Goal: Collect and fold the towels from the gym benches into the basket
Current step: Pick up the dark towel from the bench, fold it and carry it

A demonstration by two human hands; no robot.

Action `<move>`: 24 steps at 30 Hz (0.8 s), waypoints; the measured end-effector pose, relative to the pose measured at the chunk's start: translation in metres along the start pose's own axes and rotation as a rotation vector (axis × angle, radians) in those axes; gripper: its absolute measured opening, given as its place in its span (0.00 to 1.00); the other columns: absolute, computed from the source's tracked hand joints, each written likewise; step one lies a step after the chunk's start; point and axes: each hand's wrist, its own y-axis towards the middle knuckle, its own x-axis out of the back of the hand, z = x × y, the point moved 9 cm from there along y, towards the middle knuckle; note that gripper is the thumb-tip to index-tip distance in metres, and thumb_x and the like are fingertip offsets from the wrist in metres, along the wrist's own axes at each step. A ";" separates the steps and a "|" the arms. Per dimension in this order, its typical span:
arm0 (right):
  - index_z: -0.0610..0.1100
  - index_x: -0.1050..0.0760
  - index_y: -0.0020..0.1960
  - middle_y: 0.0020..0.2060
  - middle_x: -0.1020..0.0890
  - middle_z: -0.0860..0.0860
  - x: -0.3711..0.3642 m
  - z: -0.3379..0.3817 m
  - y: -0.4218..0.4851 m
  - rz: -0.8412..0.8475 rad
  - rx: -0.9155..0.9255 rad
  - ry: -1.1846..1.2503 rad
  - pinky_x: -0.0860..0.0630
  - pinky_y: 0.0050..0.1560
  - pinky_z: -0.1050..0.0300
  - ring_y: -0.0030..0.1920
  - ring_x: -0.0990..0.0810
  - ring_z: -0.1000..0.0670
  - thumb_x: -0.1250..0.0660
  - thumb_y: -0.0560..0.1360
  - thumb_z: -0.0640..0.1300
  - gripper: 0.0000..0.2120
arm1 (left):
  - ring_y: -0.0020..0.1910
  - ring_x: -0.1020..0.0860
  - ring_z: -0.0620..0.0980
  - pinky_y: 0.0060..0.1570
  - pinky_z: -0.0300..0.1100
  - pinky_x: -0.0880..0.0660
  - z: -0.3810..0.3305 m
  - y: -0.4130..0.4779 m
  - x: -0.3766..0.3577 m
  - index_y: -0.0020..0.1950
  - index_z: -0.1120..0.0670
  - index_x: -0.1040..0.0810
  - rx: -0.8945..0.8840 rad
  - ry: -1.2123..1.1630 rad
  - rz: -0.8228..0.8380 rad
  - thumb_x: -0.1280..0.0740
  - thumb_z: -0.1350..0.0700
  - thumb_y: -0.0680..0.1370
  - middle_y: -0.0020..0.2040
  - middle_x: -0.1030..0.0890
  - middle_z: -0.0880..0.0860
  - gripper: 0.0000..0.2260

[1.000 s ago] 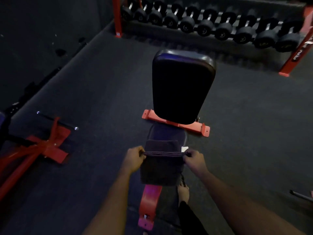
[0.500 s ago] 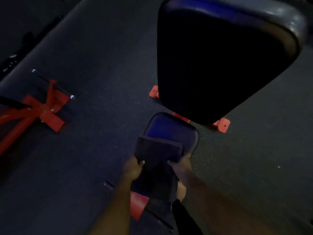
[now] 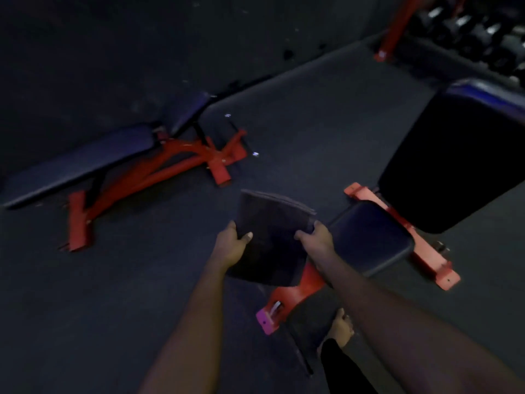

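Lifted off the bench point(image 3: 369, 240), the folded towel point(image 3: 272, 220) is now held over the floor point(image 3: 136, 285), just left of the seat. The left hand point(image 3: 231, 244) and right hand point(image 3: 316, 240) each pinch a side edge. It looks soft, light and floppy, so gripping both edges should keep the layers stacked.
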 end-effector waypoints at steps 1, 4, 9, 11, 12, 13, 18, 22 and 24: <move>0.45 0.29 0.39 0.36 0.19 0.51 -0.027 0.025 -0.035 0.039 0.067 -0.034 0.27 0.39 0.57 0.38 0.21 0.50 0.26 0.66 0.44 0.12 | 0.57 0.22 0.55 0.57 0.46 0.25 0.020 -0.029 0.038 0.60 0.58 0.28 -0.008 -0.030 -0.061 0.31 0.52 0.78 0.58 0.20 0.57 0.15; 0.46 0.28 0.41 0.36 0.22 0.53 -0.091 0.071 -0.111 0.112 0.202 -0.044 0.33 0.35 0.59 0.37 0.24 0.52 0.27 0.69 0.40 0.10 | 0.57 0.22 0.55 0.58 0.46 0.26 0.075 -0.100 0.122 0.61 0.58 0.28 0.012 -0.094 -0.200 0.31 0.53 0.78 0.59 0.20 0.57 0.15; 0.48 0.26 0.44 0.37 0.21 0.54 -0.248 0.121 -0.257 0.347 0.414 -0.148 0.31 0.33 0.60 0.40 0.22 0.51 0.27 0.69 0.41 0.08 | 0.59 0.22 0.55 0.59 0.44 0.27 0.213 -0.243 0.256 0.62 0.57 0.29 0.099 -0.212 -0.449 0.32 0.53 0.78 0.61 0.21 0.56 0.16; 0.47 0.25 0.47 0.38 0.21 0.53 -0.304 0.134 -0.307 0.439 0.477 -0.199 0.32 0.33 0.62 0.39 0.23 0.52 0.28 0.71 0.42 0.08 | 0.59 0.22 0.55 0.57 0.42 0.28 0.263 -0.291 0.290 0.62 0.57 0.28 0.142 -0.253 -0.534 0.32 0.54 0.78 0.61 0.21 0.56 0.15; 0.46 0.25 0.48 0.39 0.21 0.53 -0.334 0.138 -0.332 0.487 0.504 -0.224 0.32 0.33 0.61 0.39 0.23 0.53 0.28 0.71 0.42 0.08 | 0.60 0.22 0.55 0.56 0.42 0.28 0.288 -0.316 0.306 0.63 0.57 0.28 0.168 -0.276 -0.579 0.32 0.54 0.78 0.61 0.21 0.56 0.16; 0.46 0.25 0.48 0.39 0.20 0.53 -0.366 0.139 -0.359 0.538 0.530 -0.251 0.31 0.33 0.61 0.39 0.23 0.54 0.29 0.72 0.42 0.07 | 0.60 0.22 0.55 0.56 0.41 0.28 0.317 -0.342 0.321 0.64 0.57 0.28 0.192 -0.300 -0.631 0.32 0.54 0.78 0.61 0.21 0.56 0.16; 0.44 0.24 0.50 0.38 0.20 0.55 -0.531 0.120 -0.508 0.824 0.663 -0.351 0.31 0.34 0.64 0.37 0.23 0.57 0.29 0.72 0.38 0.08 | 0.61 0.22 0.56 0.56 0.40 0.29 0.468 -0.479 0.368 0.68 0.57 0.29 0.387 -0.380 -0.897 0.31 0.55 0.77 0.62 0.20 0.58 0.20; 0.42 0.24 0.52 0.41 0.18 0.50 -0.652 0.078 -0.612 1.060 0.711 -0.435 0.26 0.39 0.61 0.43 0.19 0.50 0.31 0.73 0.36 0.09 | 0.61 0.22 0.57 0.56 0.46 0.27 0.577 -0.575 0.382 0.66 0.58 0.28 0.557 -0.410 -1.018 0.30 0.55 0.77 0.61 0.19 0.59 0.19; 0.43 0.26 0.51 0.39 0.21 0.53 -0.718 0.052 -0.673 1.194 0.727 -0.491 0.29 0.31 0.70 0.38 0.22 0.56 0.32 0.74 0.34 0.08 | 0.61 0.22 0.56 0.55 0.44 0.28 0.636 -0.622 0.390 0.66 0.57 0.27 0.645 -0.430 -1.081 0.31 0.55 0.77 0.61 0.19 0.57 0.19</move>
